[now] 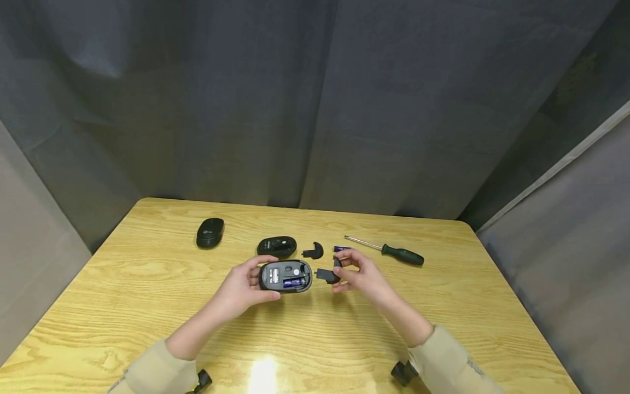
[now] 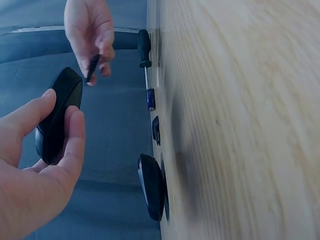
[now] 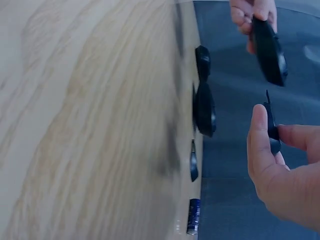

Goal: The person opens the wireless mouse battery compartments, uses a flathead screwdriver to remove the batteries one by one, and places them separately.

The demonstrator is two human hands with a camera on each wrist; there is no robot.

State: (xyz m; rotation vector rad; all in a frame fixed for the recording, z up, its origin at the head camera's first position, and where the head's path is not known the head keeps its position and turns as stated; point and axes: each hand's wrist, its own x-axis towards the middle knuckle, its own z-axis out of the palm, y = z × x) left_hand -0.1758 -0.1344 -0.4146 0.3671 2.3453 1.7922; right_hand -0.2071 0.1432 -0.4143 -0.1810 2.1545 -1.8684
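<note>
My left hand [image 1: 241, 288] grips a black computer mouse [image 1: 268, 283] by its sides, underside up, above the table. A blue battery [image 1: 294, 283] lies in the mouse's uncovered compartment. Just to the right, my right hand [image 1: 363, 276] pinches a black battery cover [image 1: 327, 275] between thumb and fingers, its tongue pointing at the mouse. A small gap separates cover and mouse. In the left wrist view the mouse [image 2: 59, 115] is seen from the side, and in the right wrist view the cover [image 3: 271, 127] is edge-on between the fingertips.
Behind the hands, a second mouse [image 1: 276, 247] lies underside up beside another black cover [image 1: 313, 251]. A loose blue battery [image 1: 342, 249] sits near the right hand. Farther right is a screwdriver [image 1: 402, 255] with a dark green handle. A third mouse [image 1: 210, 233] stands at the left on the wooden table [image 1: 147, 262].
</note>
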